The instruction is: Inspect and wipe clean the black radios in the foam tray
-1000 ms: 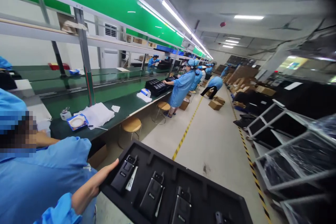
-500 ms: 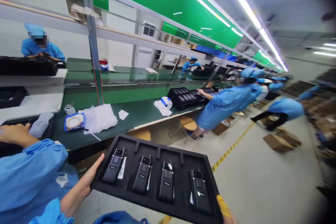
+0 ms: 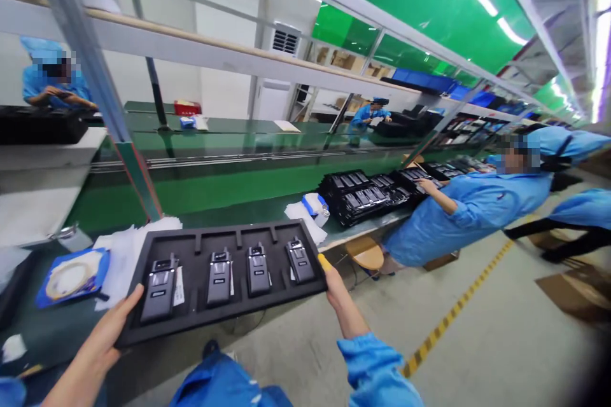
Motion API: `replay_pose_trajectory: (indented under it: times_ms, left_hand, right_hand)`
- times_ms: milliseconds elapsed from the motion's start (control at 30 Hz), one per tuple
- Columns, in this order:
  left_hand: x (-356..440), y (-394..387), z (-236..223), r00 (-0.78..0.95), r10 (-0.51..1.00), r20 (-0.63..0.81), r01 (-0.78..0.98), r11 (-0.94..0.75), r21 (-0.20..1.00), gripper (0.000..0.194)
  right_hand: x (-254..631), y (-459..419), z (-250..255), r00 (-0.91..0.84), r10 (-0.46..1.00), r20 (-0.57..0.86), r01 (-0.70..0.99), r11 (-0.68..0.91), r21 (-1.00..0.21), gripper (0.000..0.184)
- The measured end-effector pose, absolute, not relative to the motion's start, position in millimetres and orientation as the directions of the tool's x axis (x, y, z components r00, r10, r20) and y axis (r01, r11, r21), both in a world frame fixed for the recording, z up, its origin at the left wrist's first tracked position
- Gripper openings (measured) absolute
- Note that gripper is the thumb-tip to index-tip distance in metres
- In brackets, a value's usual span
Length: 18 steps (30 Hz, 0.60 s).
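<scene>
The left hand (image 3: 102,337) grips the near-left corner of a black tray (image 3: 224,238), fingers curled under its edge; the right hand (image 3: 334,286) clasps the opposite end, thumb on top. Between the hands, four black handsets (image 3: 219,276) sit upright in their slots, so the tray looks fully loaded but is carried above the bench (image 3: 229,210), not yet set down. Beyond the left hand lie white cloths (image 3: 119,254) and a blue packet (image 3: 71,276), crowding that spot. Past the right hand stand stacked trays (image 3: 367,194) and a co-worker (image 3: 477,210).
</scene>
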State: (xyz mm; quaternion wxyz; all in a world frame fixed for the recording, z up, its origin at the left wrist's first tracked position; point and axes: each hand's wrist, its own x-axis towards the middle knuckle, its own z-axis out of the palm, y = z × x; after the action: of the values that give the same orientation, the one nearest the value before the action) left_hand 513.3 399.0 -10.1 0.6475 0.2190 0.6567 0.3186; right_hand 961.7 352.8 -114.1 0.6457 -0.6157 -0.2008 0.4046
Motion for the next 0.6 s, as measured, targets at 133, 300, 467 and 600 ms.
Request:
replay_pose_trajectory:
  times_ms: [133, 300, 467, 600]
  left_hand:
    - [537, 474, -4, -0.104, 0.717, -0.689, -0.151, 0.674, 0.723, 0.024]
    - [571, 544, -13, -0.169, 0.765, -0.621, -0.197, 0.591, 0.782, 0.024]
    - [610, 587, -38, -0.26, 0.764, -0.591, -0.259, 0.535, 0.805, 0.024]
    - [636, 604, -55, -0.329, 0.71, -0.622, -0.294, 0.549, 0.782, 0.022]
  right_hand:
    - [978, 452, -114, 0.529, 0.791, -0.308, -0.345, -0.131, -0.929, 0.03]
    - [1006, 549, -135, 0.365, 0.831, -0.42, -0.41, -0.261, -0.874, 0.032]
    - [1036, 621, -165, 0.184, 0.837, -0.516, -0.365, -0.429, -0.826, 0.035]
    - [1051, 650, -180, 0.119, 0.83, -0.545, -0.261, -0.504, -0.824, 0.037]
